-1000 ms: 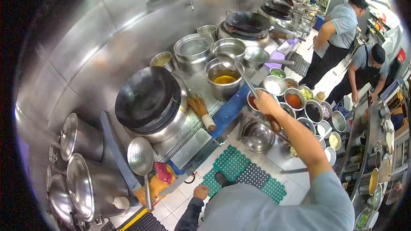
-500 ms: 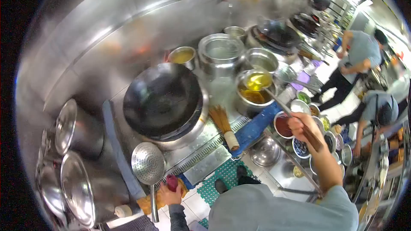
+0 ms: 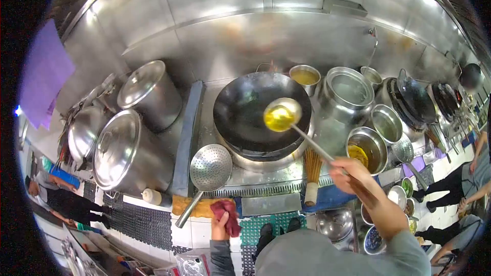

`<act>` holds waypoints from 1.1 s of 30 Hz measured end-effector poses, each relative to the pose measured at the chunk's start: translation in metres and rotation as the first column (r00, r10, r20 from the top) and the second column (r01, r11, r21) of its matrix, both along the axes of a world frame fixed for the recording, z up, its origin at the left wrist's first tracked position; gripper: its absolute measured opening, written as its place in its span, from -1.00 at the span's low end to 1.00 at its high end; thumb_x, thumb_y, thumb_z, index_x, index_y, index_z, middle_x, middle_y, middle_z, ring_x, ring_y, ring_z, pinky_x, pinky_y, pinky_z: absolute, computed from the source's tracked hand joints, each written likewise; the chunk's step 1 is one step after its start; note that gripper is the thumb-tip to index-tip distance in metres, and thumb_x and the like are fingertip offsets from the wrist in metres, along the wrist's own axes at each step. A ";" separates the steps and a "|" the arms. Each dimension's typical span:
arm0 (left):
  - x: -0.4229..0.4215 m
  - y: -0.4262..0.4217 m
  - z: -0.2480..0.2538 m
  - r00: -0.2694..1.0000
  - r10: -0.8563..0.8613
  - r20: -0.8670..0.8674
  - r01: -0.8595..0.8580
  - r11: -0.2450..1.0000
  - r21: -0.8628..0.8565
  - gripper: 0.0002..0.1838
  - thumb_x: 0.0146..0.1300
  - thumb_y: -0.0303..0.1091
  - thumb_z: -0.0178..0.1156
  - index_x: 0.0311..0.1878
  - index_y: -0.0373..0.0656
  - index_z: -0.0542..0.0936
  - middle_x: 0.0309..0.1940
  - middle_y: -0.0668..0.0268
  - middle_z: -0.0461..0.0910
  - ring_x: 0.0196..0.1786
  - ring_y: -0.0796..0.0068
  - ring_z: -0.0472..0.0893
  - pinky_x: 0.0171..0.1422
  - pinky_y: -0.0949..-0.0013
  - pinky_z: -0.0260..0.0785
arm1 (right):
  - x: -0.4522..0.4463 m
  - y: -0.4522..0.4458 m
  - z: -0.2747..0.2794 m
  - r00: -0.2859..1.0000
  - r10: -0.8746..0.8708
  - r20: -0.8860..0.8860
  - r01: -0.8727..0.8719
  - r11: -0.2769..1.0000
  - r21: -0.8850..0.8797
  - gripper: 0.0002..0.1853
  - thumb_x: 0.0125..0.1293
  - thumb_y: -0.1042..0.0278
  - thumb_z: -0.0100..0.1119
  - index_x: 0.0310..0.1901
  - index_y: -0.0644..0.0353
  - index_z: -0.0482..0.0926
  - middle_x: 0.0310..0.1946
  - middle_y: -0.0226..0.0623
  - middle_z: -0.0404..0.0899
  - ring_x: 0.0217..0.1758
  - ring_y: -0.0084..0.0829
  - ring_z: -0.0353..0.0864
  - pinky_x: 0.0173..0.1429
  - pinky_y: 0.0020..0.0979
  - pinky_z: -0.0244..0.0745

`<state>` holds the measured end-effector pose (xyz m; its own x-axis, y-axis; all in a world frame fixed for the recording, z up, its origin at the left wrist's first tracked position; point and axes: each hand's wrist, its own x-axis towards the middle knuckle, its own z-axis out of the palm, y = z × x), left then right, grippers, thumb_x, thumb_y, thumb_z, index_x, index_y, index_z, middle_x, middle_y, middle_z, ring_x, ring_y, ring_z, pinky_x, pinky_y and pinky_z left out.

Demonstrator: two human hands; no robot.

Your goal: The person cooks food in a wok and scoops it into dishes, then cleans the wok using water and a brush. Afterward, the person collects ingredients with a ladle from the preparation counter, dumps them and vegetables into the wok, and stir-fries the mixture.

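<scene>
In my right hand (image 3: 353, 175) is the handle of a long ladle (image 3: 283, 114), whose bowl carries clear yellow oil. The bowl hangs over the right side of a black wok (image 3: 240, 105) seated on the burner. My left hand (image 3: 220, 226) grips a dark red cloth (image 3: 226, 214) at the stove's front edge. Left of that hand a perforated skimmer (image 3: 210, 167) lies with its handle pointing toward me. A metal pot of oil (image 3: 376, 143) stands to the right of the wok, and a bamboo brush (image 3: 312, 174) lies between them.
Large lidded pots (image 3: 134, 148) stand on the left. Behind the wok are a small pot of yellow liquid (image 3: 305, 77) and a large pot of clear liquid (image 3: 350, 88). Ingredient bowls (image 3: 375, 240) sit at the lower right. Other people (image 3: 468, 181) stand at both sides.
The oil-filled ladle has moved left from above the oil pot to above the wok. My left hand has lifted the red cloth off the front ledge. The view has turned left.
</scene>
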<state>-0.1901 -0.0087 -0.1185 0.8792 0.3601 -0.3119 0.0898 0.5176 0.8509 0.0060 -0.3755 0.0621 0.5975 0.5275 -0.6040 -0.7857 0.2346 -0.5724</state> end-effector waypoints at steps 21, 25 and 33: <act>0.000 0.011 -0.047 0.984 -0.069 -0.167 0.155 0.799 0.580 -0.60 0.27 -0.13 0.21 -0.03 -0.28 0.52 -0.25 0.15 0.62 -0.23 0.21 0.61 -0.15 0.20 0.42 | 0.054 0.116 -0.057 0.508 0.760 0.405 0.111 0.409 -0.906 -0.80 0.27 0.39 -0.01 -0.10 0.24 0.39 -0.54 -0.27 0.53 -0.52 -0.44 0.58 -0.53 -0.39 0.47; 0.031 0.045 -0.105 0.943 0.253 -0.215 0.231 -0.031 0.973 -0.55 0.11 -0.22 0.27 -0.03 -0.32 0.43 -0.22 -0.06 0.51 -0.11 -0.08 0.49 -0.06 -0.01 0.32 | 0.038 0.111 -0.089 0.256 0.966 0.039 0.514 -0.102 -0.852 -0.46 0.24 0.44 -0.04 0.27 0.29 0.21 -0.38 -0.04 0.62 -0.35 -0.13 0.69 -0.35 -0.15 0.57; 0.023 0.016 0.021 1.000 -0.009 -0.004 0.009 0.834 0.552 -0.49 0.18 -0.27 0.25 0.13 -0.35 0.42 -0.04 0.03 0.51 -0.08 0.19 0.51 0.03 0.20 0.36 | 0.005 0.127 -0.091 -0.011 0.919 0.395 0.824 0.232 -0.517 -0.46 0.25 0.29 0.08 0.26 0.18 0.29 -0.25 -0.06 0.53 -0.19 -0.09 0.57 -0.16 -0.20 0.50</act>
<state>-0.1675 0.0069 -0.0973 0.8830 0.4648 -0.0647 0.0933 -0.0387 0.9949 0.0113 -0.2483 -0.0293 0.7705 0.4780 0.4217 0.5259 -0.8506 0.0033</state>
